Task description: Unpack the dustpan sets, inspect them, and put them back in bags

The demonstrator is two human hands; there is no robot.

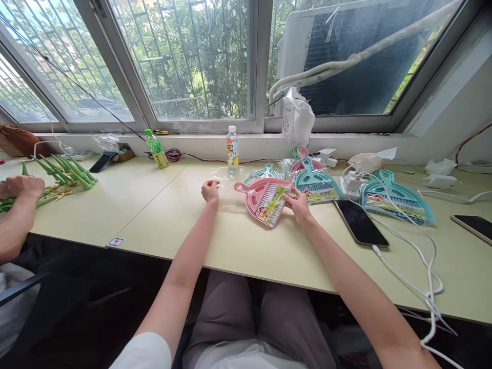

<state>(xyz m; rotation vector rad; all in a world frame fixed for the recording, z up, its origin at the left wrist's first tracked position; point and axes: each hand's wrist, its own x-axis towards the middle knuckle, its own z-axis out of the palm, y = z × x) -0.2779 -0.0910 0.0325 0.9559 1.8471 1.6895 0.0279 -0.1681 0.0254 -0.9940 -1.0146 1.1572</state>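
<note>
A pink mini dustpan with a white-bristled brush and a printed label (265, 202) is gripped by my right hand (298, 206) at its wide right end. Its handle points left, toward my left hand (211, 192). My left hand is closed in a pinch on a clear plastic bag (229, 199), which spreads between it and the dustpan. The handle overlaps the bag; whether it is inside I cannot tell. Just behind are a pale blue dustpan set (264, 172) and a teal dustpan set (315, 183).
A black phone (361, 221) with a white cable lies right, near more teal dustpan sets (395, 200). A drink bottle (232, 146) and a green bottle (156, 148) stand by the window. At far left, another person's hand (26, 188) is beside green plastic stems (69, 171).
</note>
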